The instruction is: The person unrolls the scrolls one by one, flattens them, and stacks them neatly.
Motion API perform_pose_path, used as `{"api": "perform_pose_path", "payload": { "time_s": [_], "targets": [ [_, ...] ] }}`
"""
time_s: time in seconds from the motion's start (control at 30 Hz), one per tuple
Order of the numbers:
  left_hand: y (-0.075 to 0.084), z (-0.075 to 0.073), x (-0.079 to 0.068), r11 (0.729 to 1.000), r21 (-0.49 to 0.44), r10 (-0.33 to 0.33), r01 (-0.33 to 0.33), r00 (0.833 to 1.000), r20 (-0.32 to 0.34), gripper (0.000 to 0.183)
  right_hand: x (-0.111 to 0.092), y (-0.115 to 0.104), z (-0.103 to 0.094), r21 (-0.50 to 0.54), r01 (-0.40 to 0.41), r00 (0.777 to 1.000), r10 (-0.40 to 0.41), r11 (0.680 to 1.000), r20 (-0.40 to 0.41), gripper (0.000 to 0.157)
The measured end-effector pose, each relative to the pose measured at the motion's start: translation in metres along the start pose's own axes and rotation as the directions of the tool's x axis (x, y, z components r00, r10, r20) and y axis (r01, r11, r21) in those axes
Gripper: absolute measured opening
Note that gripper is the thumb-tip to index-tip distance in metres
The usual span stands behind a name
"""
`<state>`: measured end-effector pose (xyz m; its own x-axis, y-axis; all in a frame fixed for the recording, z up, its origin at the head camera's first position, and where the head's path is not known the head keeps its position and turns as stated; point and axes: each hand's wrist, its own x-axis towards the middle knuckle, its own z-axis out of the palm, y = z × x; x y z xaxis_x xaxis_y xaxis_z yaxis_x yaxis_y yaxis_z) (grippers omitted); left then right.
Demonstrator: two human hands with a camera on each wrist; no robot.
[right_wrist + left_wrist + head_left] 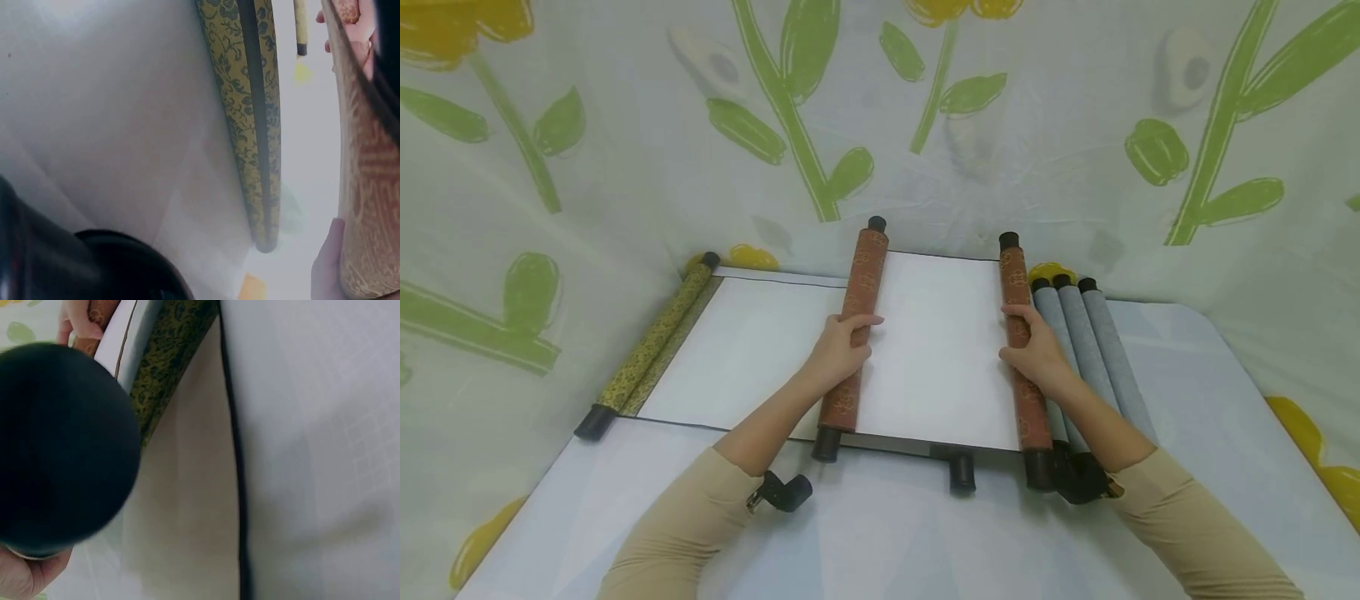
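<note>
A hanging scroll with two red-brown patterned rollers is held partly unrolled, its white sheet [940,350] stretched between them. My left hand [842,346] grips the left roller [865,275] near its middle, thumb and fingers around it. On the right roller [1015,279], my right hand [1037,350] has a similar grip. Black knobs cap both rollers. Below lies a second scroll with yellow-green floral rollers, its white sheet [745,342] spread out; its left roller [658,337] shows fully. The held scroll hides most of its other roller [240,106], leaving a black knob [961,472] showing in the head view.
Three grey rolled scrolls [1101,346] lie side by side at the right, partly behind my right forearm. They rest on a pale table [917,550]. Behind it hangs a white curtain [1045,125] printed with leaves and yellow flowers. A black wrist device [784,492] sits below my left wrist.
</note>
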<state>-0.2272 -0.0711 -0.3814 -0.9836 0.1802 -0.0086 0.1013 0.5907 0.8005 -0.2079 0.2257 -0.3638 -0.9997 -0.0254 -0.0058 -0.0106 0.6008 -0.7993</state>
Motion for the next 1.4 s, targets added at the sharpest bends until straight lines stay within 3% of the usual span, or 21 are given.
{"api": "perform_pose_path", "payload": {
  "time_s": [0.2,0.43,0.73,1.07,1.4],
  "targets": [
    [-0.004,-0.003,0.001,1.0,0.015,-0.001,0.001,1.0,0.0,0.039,-0.002,-0.001,-0.002,0.012,0.006,1.0,-0.006,1.0,0.018,0.069],
    [-0.013,-0.002,0.004,0.999,-0.003,-0.045,0.045,0.999,-0.005,0.056,-0.002,0.002,-0.003,0.046,0.001,0.999,-0.003,0.999,0.039,0.071],
    [-0.012,-0.004,0.006,0.992,0.124,-0.039,0.037,0.999,0.009,0.059,-0.005,0.002,-0.004,0.037,0.011,0.998,-0.013,0.999,0.065,0.071],
    [-0.015,-0.013,0.005,0.996,0.081,-0.033,0.03,0.999,0.035,0.045,-0.006,0.005,-0.008,0.064,0.003,0.997,-0.008,0.998,0.072,0.071],
    [-0.026,-0.018,0.003,0.999,-0.015,-0.032,0.032,0.999,0.014,0.057,-0.008,0.009,-0.015,0.068,0.024,0.997,-0.029,0.997,0.069,0.068]
  ]
}}
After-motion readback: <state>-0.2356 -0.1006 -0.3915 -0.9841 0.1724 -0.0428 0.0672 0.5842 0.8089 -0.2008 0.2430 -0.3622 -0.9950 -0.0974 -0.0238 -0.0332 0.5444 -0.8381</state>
